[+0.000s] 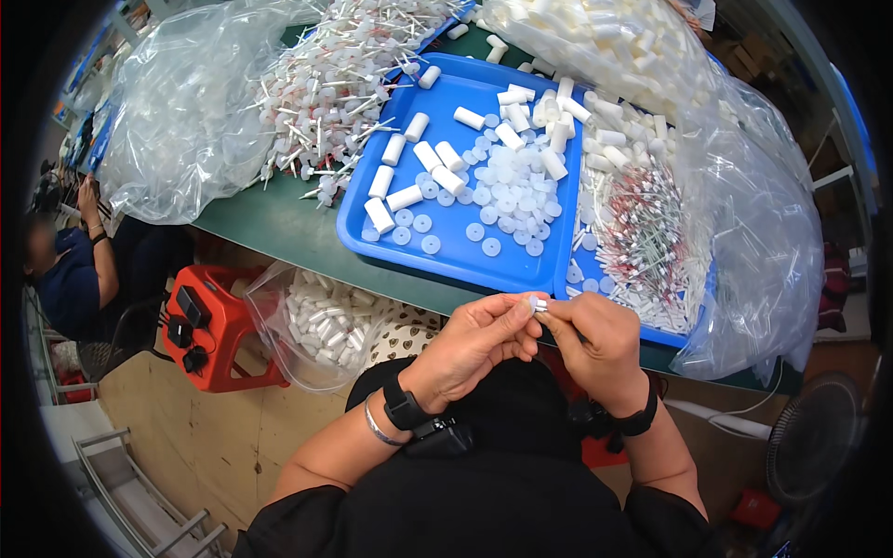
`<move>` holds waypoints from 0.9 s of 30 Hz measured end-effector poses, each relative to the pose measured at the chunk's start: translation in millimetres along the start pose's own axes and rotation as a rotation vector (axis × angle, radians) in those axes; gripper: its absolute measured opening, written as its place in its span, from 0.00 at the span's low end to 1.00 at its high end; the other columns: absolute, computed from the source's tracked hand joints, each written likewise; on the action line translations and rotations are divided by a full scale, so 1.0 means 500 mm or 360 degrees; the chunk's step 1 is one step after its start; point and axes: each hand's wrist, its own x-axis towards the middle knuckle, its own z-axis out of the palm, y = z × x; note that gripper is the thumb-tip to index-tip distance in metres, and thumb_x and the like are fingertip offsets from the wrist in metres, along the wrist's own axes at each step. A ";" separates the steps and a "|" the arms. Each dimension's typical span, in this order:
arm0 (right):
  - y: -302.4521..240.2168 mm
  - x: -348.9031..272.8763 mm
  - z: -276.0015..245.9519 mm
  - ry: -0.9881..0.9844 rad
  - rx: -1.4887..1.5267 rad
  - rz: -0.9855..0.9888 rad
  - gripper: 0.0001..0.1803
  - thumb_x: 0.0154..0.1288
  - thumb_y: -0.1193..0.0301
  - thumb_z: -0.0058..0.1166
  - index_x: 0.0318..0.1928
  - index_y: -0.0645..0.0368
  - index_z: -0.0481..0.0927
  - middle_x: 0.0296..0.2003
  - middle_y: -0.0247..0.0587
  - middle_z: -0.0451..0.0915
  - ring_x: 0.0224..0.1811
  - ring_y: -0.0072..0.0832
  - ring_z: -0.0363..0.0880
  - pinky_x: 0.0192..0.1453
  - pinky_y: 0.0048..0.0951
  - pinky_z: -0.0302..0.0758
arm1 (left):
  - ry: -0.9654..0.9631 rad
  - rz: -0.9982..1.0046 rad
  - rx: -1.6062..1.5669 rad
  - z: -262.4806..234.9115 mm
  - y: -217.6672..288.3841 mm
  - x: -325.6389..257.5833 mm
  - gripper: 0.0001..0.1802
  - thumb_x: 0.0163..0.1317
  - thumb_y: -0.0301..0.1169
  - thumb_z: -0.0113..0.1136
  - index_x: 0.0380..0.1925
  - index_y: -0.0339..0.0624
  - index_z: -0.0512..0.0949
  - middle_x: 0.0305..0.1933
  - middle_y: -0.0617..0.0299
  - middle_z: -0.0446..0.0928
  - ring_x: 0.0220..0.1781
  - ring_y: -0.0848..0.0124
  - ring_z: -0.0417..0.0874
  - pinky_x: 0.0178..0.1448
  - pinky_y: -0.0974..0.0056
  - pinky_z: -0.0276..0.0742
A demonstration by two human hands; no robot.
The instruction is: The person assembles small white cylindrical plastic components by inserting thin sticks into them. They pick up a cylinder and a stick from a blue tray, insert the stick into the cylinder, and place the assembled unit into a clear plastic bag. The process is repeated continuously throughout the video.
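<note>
Close to the table's front edge, my two hands meet in front of my body. My left hand point(484, 339) pinches a small translucent plastic disc point(533, 302) between thumb and finger. My right hand point(597, 342) is closed on a small white piece point(542, 305) that touches the disc; its far end is hidden by the fingers. Just beyond them is a blue tray point(456, 259) with a heap of translucent discs point(517, 191) and loose white cylinders point(405, 197). To its right, another blue tray point(564, 279) holds thin white parts with red and green wires point(651, 228).
A pile of white stems with discs point(326, 84) lies at the far left beside a clear plastic bag point(186, 130). Large bags of white cylinders point(614, 37) stand at the back right. Below the table are a red stool point(219, 325) and a fan point(814, 437). Another person point(79, 270) sits left.
</note>
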 end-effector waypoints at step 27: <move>0.124 0.062 -0.021 -0.0727 -0.0676 0.0275 0.05 0.58 0.76 0.58 0.29 0.67 0.80 0.26 0.57 0.81 0.31 0.55 0.83 0.40 0.49 0.79 | 0.0291 0.0290 0.0102 0.008 0.024 -0.007 0.21 0.80 0.38 0.51 0.63 0.33 0.72 0.53 0.51 0.82 0.53 0.66 0.87 0.59 0.64 0.84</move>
